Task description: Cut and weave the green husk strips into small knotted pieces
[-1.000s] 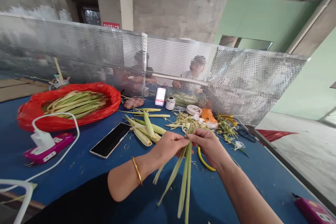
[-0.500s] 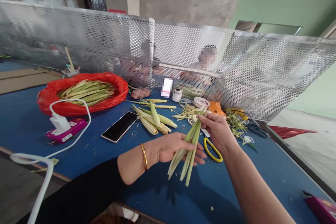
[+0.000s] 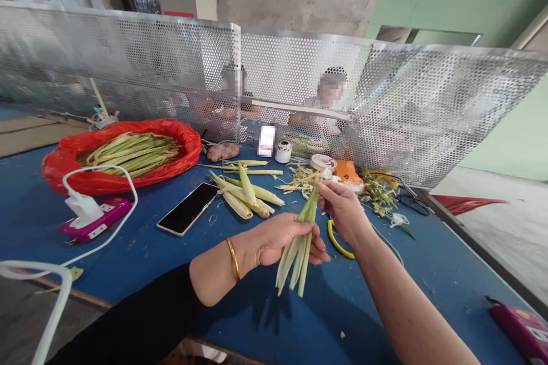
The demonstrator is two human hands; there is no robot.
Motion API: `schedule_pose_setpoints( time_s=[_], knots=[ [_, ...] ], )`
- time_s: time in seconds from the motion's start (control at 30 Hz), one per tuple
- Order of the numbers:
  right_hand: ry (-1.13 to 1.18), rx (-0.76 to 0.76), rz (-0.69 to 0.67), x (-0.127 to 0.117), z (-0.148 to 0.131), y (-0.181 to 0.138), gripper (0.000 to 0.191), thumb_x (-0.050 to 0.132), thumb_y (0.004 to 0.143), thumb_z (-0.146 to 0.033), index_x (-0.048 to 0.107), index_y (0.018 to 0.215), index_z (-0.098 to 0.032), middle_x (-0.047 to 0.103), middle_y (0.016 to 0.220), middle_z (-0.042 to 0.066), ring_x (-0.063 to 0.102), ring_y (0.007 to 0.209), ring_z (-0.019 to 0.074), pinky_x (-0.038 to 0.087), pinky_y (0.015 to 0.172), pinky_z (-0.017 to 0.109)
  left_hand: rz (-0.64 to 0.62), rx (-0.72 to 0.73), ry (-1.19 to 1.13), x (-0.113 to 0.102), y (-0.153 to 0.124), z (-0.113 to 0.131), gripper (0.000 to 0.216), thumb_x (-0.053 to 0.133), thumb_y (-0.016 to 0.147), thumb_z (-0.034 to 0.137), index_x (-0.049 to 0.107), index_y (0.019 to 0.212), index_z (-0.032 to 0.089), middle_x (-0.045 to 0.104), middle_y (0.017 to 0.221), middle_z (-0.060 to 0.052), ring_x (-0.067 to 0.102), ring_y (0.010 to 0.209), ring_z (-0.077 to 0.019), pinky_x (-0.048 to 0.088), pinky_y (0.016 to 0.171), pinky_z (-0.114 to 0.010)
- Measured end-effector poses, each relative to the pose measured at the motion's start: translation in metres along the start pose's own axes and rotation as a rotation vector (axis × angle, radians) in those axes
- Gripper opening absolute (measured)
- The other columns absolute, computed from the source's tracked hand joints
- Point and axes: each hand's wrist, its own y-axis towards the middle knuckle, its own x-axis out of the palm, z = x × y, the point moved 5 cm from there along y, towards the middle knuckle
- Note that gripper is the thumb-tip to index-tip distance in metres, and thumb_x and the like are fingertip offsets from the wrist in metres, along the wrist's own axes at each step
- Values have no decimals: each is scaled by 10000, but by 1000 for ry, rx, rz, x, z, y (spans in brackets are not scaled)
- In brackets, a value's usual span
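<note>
A small bundle of pale green corn husk strips [image 3: 295,262] hangs at a slant above the table, its lower ends fanned out. My left hand [image 3: 278,239] grips it around the middle, the thumb across the front and the fingers behind. At the gathered top end, the fingertips of my right hand [image 3: 340,205] pinch the strips. Under the right wrist lies a yellow scissors handle [image 3: 336,246], partly covered by the hand. Whole corn husks [image 3: 250,197] lie on the blue table [image 3: 180,274] beyond my left hand, next to a black-screened phone [image 3: 187,209].
A red plastic bag [image 3: 188,145] full of long husk strips stands at left, near a purple power strip [image 3: 96,222] with a white cable. Tape roll [image 3: 323,162], trimmings [image 3: 297,182] and a lit phone [image 3: 266,141] sit before a perforated metal screen [image 3: 291,74]. People sit behind it.
My left hand has slid slightly up the bundle and its fingers have curled in closer. The strips' lower ends are drawn nearer together. The whole view has shifted a little.
</note>
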Motion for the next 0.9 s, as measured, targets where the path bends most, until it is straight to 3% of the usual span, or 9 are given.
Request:
schedule_pose_setpoints(
  time_s=[0.1,0.2,0.33,0.4,0.5,0.9],
  knots=[
    [-128,-89,124,-6,-3,-8,403,675,732,-540,650,883,-167,605,743,12,498,579,124,403,551,268,77,83,-16,-7,-3,19,169,559,890,216,596,765,109,684,680,-76,701,663,-207,540,706,-348],
    [-416,-441,248,-4,-22,-33,330,633,804,-521,572,839,-199,561,714,0,515,647,155,433,610,293,154,195,-39,-19,-8,41,171,516,904,167,608,772,108,692,701,-79,697,660,-199,549,726,-359],
    [-831,-1005,-64,36,-37,-81,421,727,726,-539,520,873,-203,580,801,43,560,766,204,438,652,314,194,303,-71,-34,-12,58,204,490,912,155,616,758,107,695,733,-96,700,686,-209,552,741,-371],
    [-1028,-1142,-172,55,-32,-97,369,671,799,-509,524,914,-190,601,821,61,567,747,206,413,643,321,208,320,-97,-37,-12,59,219,474,917,146,612,750,108,694,733,-98,702,707,-213,549,753,-374],
    [-1177,-1176,-260,70,-20,-104,277,592,884,-444,519,895,-177,601,772,53,561,704,204,380,642,329,230,307,-121,-38,-13,56,231,457,922,139,609,752,106,695,732,-97,704,716,-212,544,759,-367],
    [-1208,-1102,-215,71,-12,-100,286,564,892,-469,518,873,-187,604,782,57,542,703,205,355,650,334,257,249,-119,-31,-16,53,233,437,937,152,587,762,117,693,718,-78,697,683,-185,536,758,-340]
  ],
)
